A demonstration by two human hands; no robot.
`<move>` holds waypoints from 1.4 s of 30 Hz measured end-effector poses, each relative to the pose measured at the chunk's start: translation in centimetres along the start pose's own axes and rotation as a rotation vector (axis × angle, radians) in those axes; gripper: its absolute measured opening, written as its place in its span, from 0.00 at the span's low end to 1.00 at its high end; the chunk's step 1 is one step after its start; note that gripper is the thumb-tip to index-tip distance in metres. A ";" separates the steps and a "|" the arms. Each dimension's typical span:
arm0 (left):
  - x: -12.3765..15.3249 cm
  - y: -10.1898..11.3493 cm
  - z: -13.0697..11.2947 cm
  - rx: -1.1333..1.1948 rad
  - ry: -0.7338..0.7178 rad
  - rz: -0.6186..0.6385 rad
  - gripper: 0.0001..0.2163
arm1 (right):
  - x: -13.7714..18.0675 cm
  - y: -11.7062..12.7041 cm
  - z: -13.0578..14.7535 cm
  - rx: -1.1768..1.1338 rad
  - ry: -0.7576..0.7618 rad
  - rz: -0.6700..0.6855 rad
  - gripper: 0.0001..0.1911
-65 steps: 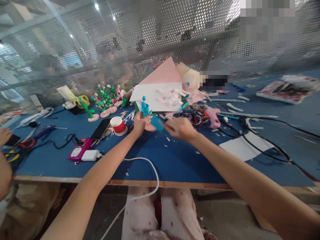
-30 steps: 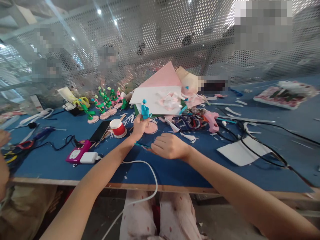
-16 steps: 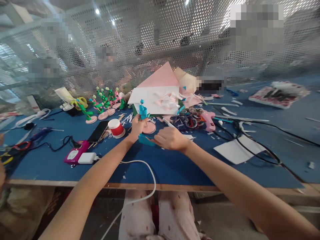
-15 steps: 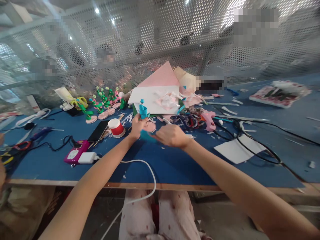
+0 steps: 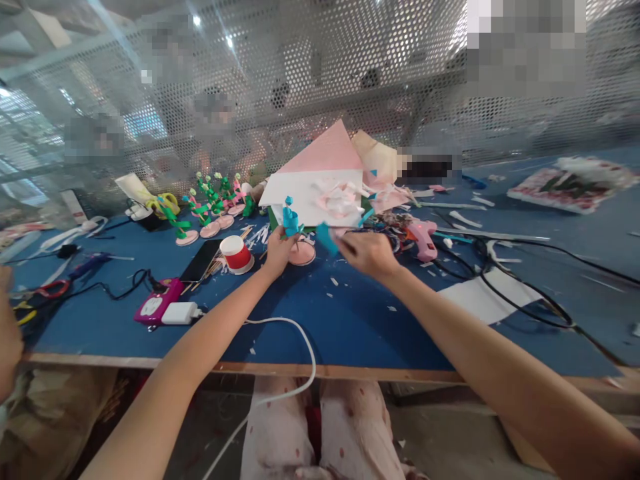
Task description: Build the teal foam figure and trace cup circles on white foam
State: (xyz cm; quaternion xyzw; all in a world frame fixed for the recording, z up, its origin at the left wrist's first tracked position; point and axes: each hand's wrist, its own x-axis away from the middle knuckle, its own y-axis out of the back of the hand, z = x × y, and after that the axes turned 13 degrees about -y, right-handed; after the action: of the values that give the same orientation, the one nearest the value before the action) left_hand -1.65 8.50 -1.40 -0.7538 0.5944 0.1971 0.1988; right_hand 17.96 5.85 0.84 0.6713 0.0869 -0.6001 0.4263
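My left hand point(image 5: 279, 253) is closed around the lower part of a small blue paper figure point(image 5: 290, 219), which stands upright over a round pink base point(image 5: 303, 253). To its right, my right hand point(image 5: 370, 253) pinches a blue paper strip point(image 5: 327, 238), blurred by motion and apart from the figure. Behind both hands lie a white sheet point(image 5: 290, 190) and crumpled pink-white scraps point(image 5: 337, 197). A red and white paper cup point(image 5: 237, 255) stands just left of my left hand.
Several green and pink paper plants point(image 5: 210, 200) on round bases stand at the back left. A purple power socket point(image 5: 159, 303) with a white plug sits front left. A pink glue gun point(image 5: 423, 239) and black cables point(image 5: 525, 312) lie right. A co-worker's arm point(image 5: 7, 333) shows at the left edge.
My right hand has moved right and slightly up, carrying the blue strip away from the figure. My left hand keeps its hold on the figure.
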 end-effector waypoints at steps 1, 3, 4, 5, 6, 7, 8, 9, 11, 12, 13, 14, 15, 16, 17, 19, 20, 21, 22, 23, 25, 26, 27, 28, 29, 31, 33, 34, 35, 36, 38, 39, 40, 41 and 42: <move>0.0 0.0 0.0 -0.006 -0.008 -0.002 0.07 | 0.1 0.0 -0.4 0.023 -0.121 -0.029 0.20; 0.0 0.0 0.0 -0.018 -0.012 0.000 0.07 | 0.2 0.1 -0.3 0.027 -0.120 -0.033 0.20; 0.0 0.1 0.0 -0.023 -0.010 0.000 0.07 | 0.2 0.1 0.3 0.003 0.023 0.001 0.20; 0.0 0.1 0.1 -0.032 -0.006 -0.001 0.07 | 0.2 0.0 1.0 -0.033 0.229 0.045 0.20; 0.0 0.1 0.1 -0.040 -0.002 -0.005 0.07 | 0.1 0.0 1.6 -0.059 0.435 0.054 0.20; -0.1 0.2 0.2 -0.040 -0.001 -0.009 0.07 | 0.0 -0.1 2.0 -0.056 0.536 0.052 0.19; -0.1 0.2 0.2 -0.031 0.000 -0.008 0.07 | -0.1 -0.1 2.1 -0.043 0.540 0.016 0.18; -0.1 0.2 0.3 -0.017 -0.002 -0.006 0.07 | -0.3 -0.1 1.8 -0.015 0.462 -0.037 0.18; -0.1 0.2 0.5 -0.003 -0.015 0.000 0.08 | -0.5 0.0 0.6 0.061 0.213 -0.124 0.17; -0.1 0.2 0.6 -0.015 -0.024 0.000 0.08 | -0.5 0.1 0.1 0.085 0.104 -0.164 0.16; -0.1 0.2 0.6 -0.034 -0.030 0.000 0.08 | -0.5 0.2 -0.2 0.106 0.041 -0.195 0.17; -0.1 0.2 0.6 -0.045 -0.032 -0.004 0.08 | -0.4 0.2 -0.1 0.105 0.043 -0.205 0.17; -0.1 0.2 0.6 -0.044 -0.031 -0.004 0.08 | -0.4 0.3 0.3 0.078 0.110 -0.188 0.18; -0.1 0.3 0.6 -0.034 -0.026 0.001 0.08 | -0.3 0.3 1.0 0.037 0.214 -0.142 0.19; -0.1 0.3 0.5 -0.021 -0.018 0.003 0.08 | -0.3 0.2 1.6 -0.023 0.363 -0.086 0.19; -0.1 0.3 0.5 0.005 -0.005 0.004 0.08 | -0.4 0.0 2.3 -0.082 0.505 -0.008 0.20; -0.1 0.3 0.5 0.017 -0.004 0.007 0.08 | -0.4 -0.1 2.1 -0.078 0.469 0.007 0.20; -0.2 0.3 0.6 0.025 -0.006 0.011 0.08 | -0.4 -0.1 1.6 -0.047 0.367 0.018 0.20; -0.2 0.3 0.6 0.033 -0.009 0.013 0.08 | -0.3 -0.2 0.9 -0.020 0.242 0.019 0.20; -0.2 0.3 0.6 0.035 -0.010 0.014 0.08 | -0.2 -0.2 0.1 0.009 0.082 0.014 0.19; -0.2 0.2 0.6 0.021 -0.003 0.008 0.09 | 0.0 -0.2 -0.8 0.059 -0.153 -0.005 0.20; -0.1 0.2 0.5 0.016 0.005 0.002 0.08 | 0.1 -0.2 -0.8 0.058 -0.159 0.011 0.20; -0.1 0.1 0.4 0.018 0.014 -0.002 0.08 | 0.2 -0.2 -0.5 0.033 -0.084 0.048 0.20; -0.1 0.1 0.4 0.021 0.024 -0.004 0.08 | 0.2 -0.3 0.0 -0.005 0.048 0.102 0.20; -0.1 0.1 0.3 0.026 0.033 -0.006 0.08 | 0.2 -0.3 0.4 -0.046 0.195 0.161 0.21; -0.1 0.1 0.2 0.028 0.039 -0.010 0.08 | 0.0 -0.4 0.6 -0.067 0.312 0.208 0.21; -0.1 0.1 0.3 0.004 0.019 -0.005 0.07 | -0.2 -0.3 -0.2 0.001 0.138 0.128 0.21; -0.2 0.1 0.4 -0.009 0.005 -0.002 0.08 | -0.2 -0.2 -0.8 0.039 0.003 0.064 0.20; -0.2 0.1 0.5 -0.017 -0.004 0.005 0.08 | -0.3 -0.1 -1.3 0.069 -0.106 0.000 0.20; -0.2 0.1 0.5 -0.021 -0.006 0.012 0.08 | -0.3 0.0 -1.5 0.079 -0.160 -0.056 0.19; -0.2 0.1 0.5 -0.005 0.000 0.019 0.08 | -0.2 0.3 -0.9 0.032 -0.051 -0.084 0.18; -0.1 0.1 0.4 0.001 0.005 0.016 0.08 | -0.2 0.3 -0.3 -0.008 0.074 -0.060 0.18; -0.1 0.1 0.3 0.002 0.012 0.008 0.07 | -0.3 0.3 0.4 -0.047 0.231 -0.007 0.18; -0.1 0.0 0.2 0.001 0.019 -0.001 0.07 | -0.3 0.3 0.9 -0.057 0.334 0.050 0.19; -0.1 0.0 0.1 0.002 0.029 -0.011 0.07 | -0.4 0.3 1.1 -0.049 0.364 0.084 0.20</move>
State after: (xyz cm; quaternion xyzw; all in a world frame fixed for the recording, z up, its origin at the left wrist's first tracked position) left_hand -1.68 8.58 -1.42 -0.7596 0.5933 0.1847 0.1920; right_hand 17.27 5.07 1.40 0.7614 0.1491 -0.4480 0.4443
